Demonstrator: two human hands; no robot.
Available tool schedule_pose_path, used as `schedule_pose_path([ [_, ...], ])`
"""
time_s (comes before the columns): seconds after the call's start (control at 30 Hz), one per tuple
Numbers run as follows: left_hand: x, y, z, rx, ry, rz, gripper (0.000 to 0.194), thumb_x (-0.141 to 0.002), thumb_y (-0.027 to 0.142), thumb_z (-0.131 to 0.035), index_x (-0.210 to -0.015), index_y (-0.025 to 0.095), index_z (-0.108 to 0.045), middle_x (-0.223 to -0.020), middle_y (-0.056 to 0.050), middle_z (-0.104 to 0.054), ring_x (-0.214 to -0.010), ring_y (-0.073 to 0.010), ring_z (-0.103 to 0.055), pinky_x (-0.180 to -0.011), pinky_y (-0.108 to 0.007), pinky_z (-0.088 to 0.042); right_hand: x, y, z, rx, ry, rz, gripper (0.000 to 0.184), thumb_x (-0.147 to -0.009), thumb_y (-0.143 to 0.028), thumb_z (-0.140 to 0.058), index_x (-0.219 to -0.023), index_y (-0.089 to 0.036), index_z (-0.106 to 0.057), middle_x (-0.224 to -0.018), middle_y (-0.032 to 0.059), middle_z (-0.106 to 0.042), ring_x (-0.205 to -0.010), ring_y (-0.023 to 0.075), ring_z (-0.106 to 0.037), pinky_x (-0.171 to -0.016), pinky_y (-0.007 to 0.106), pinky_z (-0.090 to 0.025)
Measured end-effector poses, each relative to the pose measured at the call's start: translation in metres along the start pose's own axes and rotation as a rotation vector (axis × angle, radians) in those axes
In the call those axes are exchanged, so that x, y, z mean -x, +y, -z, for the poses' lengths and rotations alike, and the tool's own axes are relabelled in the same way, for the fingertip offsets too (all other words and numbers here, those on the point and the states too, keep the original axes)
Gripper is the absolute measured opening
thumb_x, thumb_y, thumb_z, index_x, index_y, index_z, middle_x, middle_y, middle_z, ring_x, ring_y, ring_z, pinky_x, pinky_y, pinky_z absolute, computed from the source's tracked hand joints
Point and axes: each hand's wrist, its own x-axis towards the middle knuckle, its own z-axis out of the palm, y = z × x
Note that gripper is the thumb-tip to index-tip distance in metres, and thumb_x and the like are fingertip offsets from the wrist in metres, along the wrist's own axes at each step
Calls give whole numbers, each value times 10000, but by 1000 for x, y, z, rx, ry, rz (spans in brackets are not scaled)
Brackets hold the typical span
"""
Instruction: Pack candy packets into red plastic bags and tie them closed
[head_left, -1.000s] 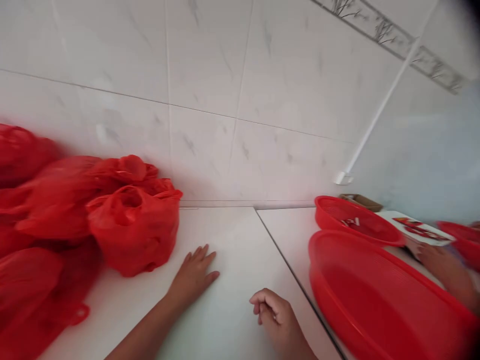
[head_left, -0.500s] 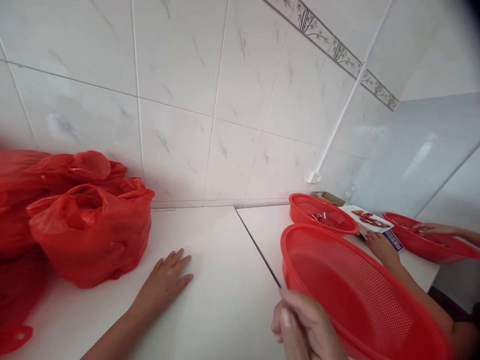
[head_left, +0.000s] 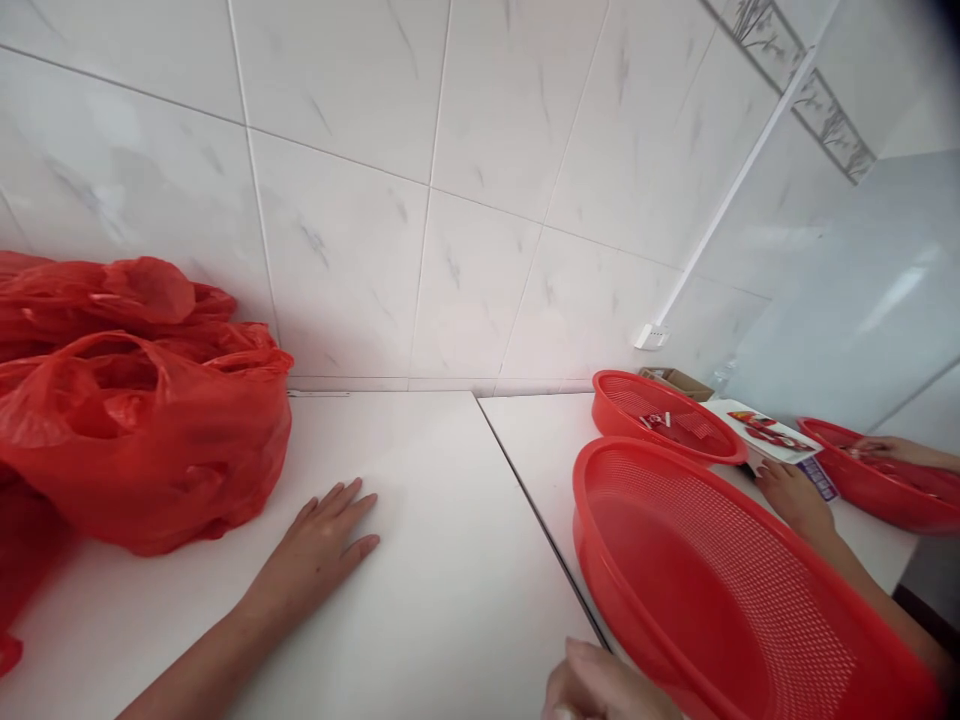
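Observation:
My left hand (head_left: 326, 540) lies flat on the white table (head_left: 420, 500), fingers spread, holding nothing. To its left bulges a red plastic bag (head_left: 187, 450), a short gap from my fingers. My right hand (head_left: 600, 685) is at the bottom edge of the view with its fingers curled closed. Part of it is cut off, and whatever its fingers may hold is hidden. Just right of it stands a large red plastic basket (head_left: 675, 560) with mesh sides; no contents show in the visible part.
Behind is a smaller red basket (head_left: 667, 415) with a few small packets inside. A printed box (head_left: 772, 430) and another red basket (head_left: 862, 480) stand farther right, where another person's hands (head_left: 799, 500) are at work. A tiled wall (head_left: 360, 250) closes off the back.
The view has shifted, so the baskets appear farther right and the bag farther left. My right hand sits lower, now mostly out of the frame. My left hand stays flat on the table.

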Motion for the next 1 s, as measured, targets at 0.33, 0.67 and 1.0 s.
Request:
schedule_pose_path([
  [0.33, -2, -15, -17, -70, 57, -44, 544, -885, 552, -371, -1361, 304, -456, -1497, -30, -314, -1375, -263, -304, -1102, -480, -291, -144, 259, 201, 602, -156, -50, 378, -752, -583, -450, -505, -322, -567, -495, 26, -549, -827, 298, -584, -806, 513, -437],
  [0.67, -2, -12, -15, -51, 86, -39, 526, -869, 545, -418, -1341, 321, -481, -1484, -12, -347, -1356, -278, -341, -1103, -465, -298, -129, 299, 211, 596, -190, 14, 536, -804, -699, -308, -539, -324, -584, -568, 35, -571, -911, 326, -570, -784, 490, -427],
  [1.0, 2, -5, -6, -33, 28, -12, 524, -893, 525, -385, -1366, 308, -447, -1496, -12, -316, -1373, -261, -307, -1123, -458, -271, -131, 327, 226, 675, -273, 9, 667, -817, -721, -170, -507, -299, -583, -630, 94, -592, -994, 423, -550, -829, 593, -400],
])
